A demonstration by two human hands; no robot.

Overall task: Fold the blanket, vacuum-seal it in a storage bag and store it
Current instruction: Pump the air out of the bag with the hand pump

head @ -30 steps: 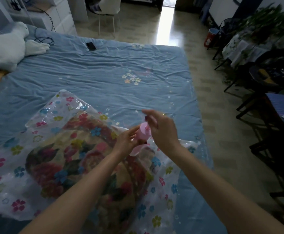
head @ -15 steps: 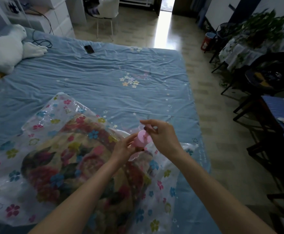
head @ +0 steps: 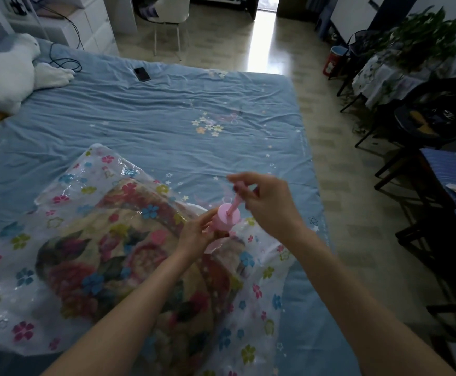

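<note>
A folded floral blanket point(head: 118, 264) lies inside a clear storage bag point(head: 12, 278) printed with small coloured flowers, on the blue bed point(head: 145, 126). A pink hand pump point(head: 225, 219) stands upright on the bag's right side. My left hand point(head: 197, 234) grips the pump's cylinder from the left. My right hand point(head: 265, 202) pinches the pump's handle, and the thin pink rod point(head: 234, 204) shows pulled out above the cylinder.
A white plush goose point(head: 7, 74) lies at the bed's far left, next to a black cable point(head: 66, 63). A dark phone point(head: 142, 74) rests near the far edge. Dark chairs and a table point(head: 438, 164) crowd the floor on the right; a white chair point(head: 167, 20) stands beyond.
My right hand has risen, drawing the pump's handle and rod up out of the cylinder. My left hand stays on the cylinder. The bag and blanket lie as before.
</note>
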